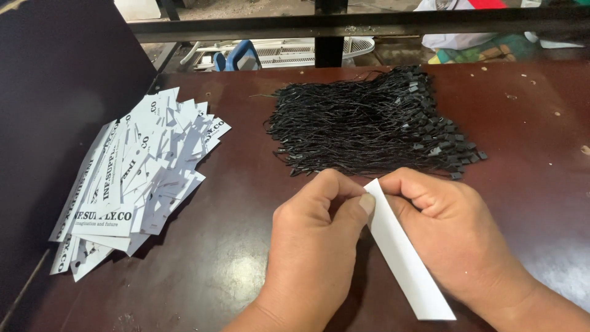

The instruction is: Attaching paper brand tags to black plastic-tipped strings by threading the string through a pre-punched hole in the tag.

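Both my hands meet over the near middle of a dark brown table (233, 258). My left hand (316, 237) pinches the top corner of a long white paper tag (402, 258) with thumb and fingers. From the other side, my right hand (452, 230) grips the same tag, which slants down to the right between them. Just beyond my hands lies a thick bundle of black string fasteners (369, 126) with small black plastic ends along its right side. I cannot tell if a string is caught in my fingers.
A loose heap of white printed paper tags (138, 178) lies at the left, against a dark upright board (55, 104). A dark metal rail (344, 26) runs along the table's far edge, with a white fan grille (289, 52) and cloth beyond.
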